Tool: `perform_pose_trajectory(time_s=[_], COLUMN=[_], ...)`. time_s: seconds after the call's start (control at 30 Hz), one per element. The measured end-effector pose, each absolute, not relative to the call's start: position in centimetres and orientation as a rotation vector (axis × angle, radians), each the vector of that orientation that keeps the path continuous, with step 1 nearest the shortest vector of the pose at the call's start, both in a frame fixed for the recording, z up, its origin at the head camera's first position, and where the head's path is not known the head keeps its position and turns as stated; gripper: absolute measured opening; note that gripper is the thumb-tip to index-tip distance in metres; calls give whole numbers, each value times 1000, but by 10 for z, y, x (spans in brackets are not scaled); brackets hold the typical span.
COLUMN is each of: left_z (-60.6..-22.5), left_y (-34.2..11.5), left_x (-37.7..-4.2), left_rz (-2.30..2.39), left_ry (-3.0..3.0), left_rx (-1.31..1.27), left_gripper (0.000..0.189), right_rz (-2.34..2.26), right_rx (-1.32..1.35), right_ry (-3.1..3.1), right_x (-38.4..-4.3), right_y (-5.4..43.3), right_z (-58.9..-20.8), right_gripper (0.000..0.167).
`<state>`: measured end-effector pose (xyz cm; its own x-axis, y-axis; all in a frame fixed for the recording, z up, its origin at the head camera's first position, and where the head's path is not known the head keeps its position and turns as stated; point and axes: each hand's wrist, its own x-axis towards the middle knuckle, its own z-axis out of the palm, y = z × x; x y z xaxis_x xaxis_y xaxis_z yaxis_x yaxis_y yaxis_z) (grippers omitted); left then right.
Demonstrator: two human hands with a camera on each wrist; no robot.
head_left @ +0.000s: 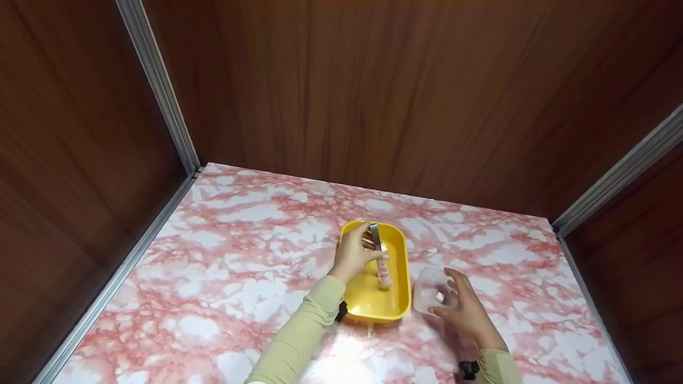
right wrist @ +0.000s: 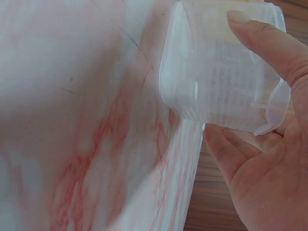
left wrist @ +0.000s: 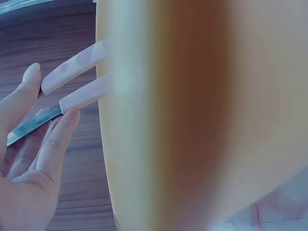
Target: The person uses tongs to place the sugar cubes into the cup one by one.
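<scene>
My left hand [head_left: 353, 255] pinches a pair of small tongs [head_left: 383, 273] with shiny metal arms and pink ends. Thumb and fingers lie on opposite arms, and in the left wrist view the two pink ends [left wrist: 84, 94] stand apart. The tongs slant over a yellow rectangular tray [head_left: 368, 305], where a small white bit [head_left: 383, 247] shows beside the metal arm. To the right of the tray, a clear plastic box [head_left: 425, 290] stands on the table. My right hand [head_left: 467, 312] holds it between thumb and fingers. A small white patch [head_left: 440, 296] shows within the box.
The table [head_left: 224, 256] has a pink and white marbled top. Dark wood panels [head_left: 352, 106] rise at the back and both sides, with metal rails [head_left: 165, 85] at the corners. A tiny pale speck [head_left: 431, 250] lies behind the clear box.
</scene>
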<state>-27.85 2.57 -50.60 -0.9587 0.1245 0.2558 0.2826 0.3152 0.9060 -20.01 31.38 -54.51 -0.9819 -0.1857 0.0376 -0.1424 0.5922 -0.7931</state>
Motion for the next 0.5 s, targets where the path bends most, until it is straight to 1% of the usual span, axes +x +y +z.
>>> perform_pose_trajectory(time_s=[0.1, 0.3, 0.5], left_z=[-505, -503, -502], left_y=[26, 28, 28], left_x=[-277, -275, -274], left_rz=[-1703, -1746, -1716], left_ry=[-2438, -2439, -2470], left_rx=[-388, -423, -434], left_gripper=[58, 61, 53], right_rz=[-1353, -1350, -1345], right_rx=[-277, -287, -308], right_ry=[2765, 2779, 2796], right_x=[-200, -201, -201], right_y=[313, 314, 314], right_z=[-545, -545, -545], right_gripper=[94, 94, 95])
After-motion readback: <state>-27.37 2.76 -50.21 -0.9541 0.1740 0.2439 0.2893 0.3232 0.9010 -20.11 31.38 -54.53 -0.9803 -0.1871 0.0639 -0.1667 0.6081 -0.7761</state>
